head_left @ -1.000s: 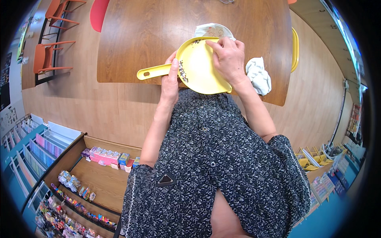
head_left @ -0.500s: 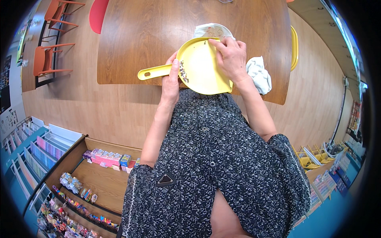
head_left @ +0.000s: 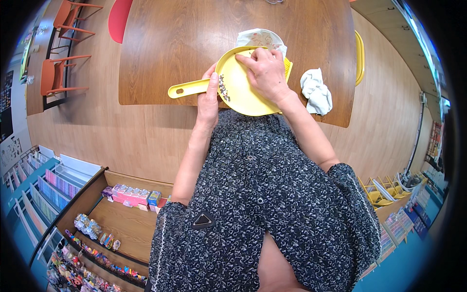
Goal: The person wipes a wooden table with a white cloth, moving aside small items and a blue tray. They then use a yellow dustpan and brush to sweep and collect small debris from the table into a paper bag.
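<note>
A round, shallow yellow dustpan (head_left: 238, 95) with a flat handle pointing left is held over the near edge of the table. My left hand (head_left: 209, 100) grips its rim beside the handle, thumb on top and fingers underneath. Small dark bits (head_left: 223, 88) lie in a curved line along the inner left side. My right hand (head_left: 265, 73) is over the pan's right half, its index finger stretched to the surface near the far rim and the other fingers bent. A ridged yellow strip shows right of this hand. Behind the pan lies a white patterned cloth or wrapper (head_left: 260, 38), partly covered.
A crumpled pale cloth (head_left: 316, 91) lies on the brown wooden table (head_left: 185, 39) to the right. A red chair (head_left: 118, 22) and a yellow chair (head_left: 360, 58) flank the table. Wooden shelves (head_left: 116, 214) with small goods stand at the lower left.
My right hand has slid left across the pan, its index fingertip moving away from the far right rim. This uncovers the ridged strip. My left hand and the pan have barely moved.
</note>
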A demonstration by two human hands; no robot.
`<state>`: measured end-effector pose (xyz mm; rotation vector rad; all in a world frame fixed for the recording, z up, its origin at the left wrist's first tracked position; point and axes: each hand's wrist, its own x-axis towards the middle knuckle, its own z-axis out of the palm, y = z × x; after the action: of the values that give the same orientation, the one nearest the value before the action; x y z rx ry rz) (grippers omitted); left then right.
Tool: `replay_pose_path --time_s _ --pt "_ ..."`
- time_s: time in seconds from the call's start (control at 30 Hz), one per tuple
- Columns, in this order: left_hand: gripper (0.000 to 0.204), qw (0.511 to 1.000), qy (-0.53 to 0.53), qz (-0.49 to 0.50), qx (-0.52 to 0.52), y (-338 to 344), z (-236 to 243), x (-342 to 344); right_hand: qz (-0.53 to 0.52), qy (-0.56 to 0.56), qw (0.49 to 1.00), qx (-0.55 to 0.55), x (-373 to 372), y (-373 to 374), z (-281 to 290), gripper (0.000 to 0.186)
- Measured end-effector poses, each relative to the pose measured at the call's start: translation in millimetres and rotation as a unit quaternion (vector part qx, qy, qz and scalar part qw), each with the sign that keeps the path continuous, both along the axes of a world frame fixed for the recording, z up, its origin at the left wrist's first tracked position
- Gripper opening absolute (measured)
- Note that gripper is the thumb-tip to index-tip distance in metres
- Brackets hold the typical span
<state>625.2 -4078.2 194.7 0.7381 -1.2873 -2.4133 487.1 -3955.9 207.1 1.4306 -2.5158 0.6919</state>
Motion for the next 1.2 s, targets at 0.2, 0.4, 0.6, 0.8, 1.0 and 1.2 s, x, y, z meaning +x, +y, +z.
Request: replay_pose_path --time_s 0.2,0.4,0.6,0.8,1.0,1.2 --pt "0.051 1.000 0.004 0.009 0.002 0 -4 1 -0.088 0.026 0.995 0.034 -13 19 7 0.026" --pt "0.047 1.000 -0.005 0.002 -0.005 0 -1 0 0.018 0.025 1.000 -0.001 1 -15 -1 0.025" --pt "0.048 1.000 -0.009 0.015 -0.012 -1 -6 2 -0.104 0.019 0.994 0.037 -15 13 -1 0.027" --pt "0.047 0.999 -0.014 0.022 -0.018 -4 -8 2 -0.065 0.021 0.998 -0.014 -15 16 -3 0.027" --pt "0.048 1.000 -0.020 0.009 -0.015 -4 -6 3 -0.024 0.000 1.000 -0.016 -11 -4 -10 0.027" --pt "0.048 0.999 -0.004 0.036 0.005 -5 -14 4 -0.121 -0.019 0.992 0.028 -30 26 -11 0.027"
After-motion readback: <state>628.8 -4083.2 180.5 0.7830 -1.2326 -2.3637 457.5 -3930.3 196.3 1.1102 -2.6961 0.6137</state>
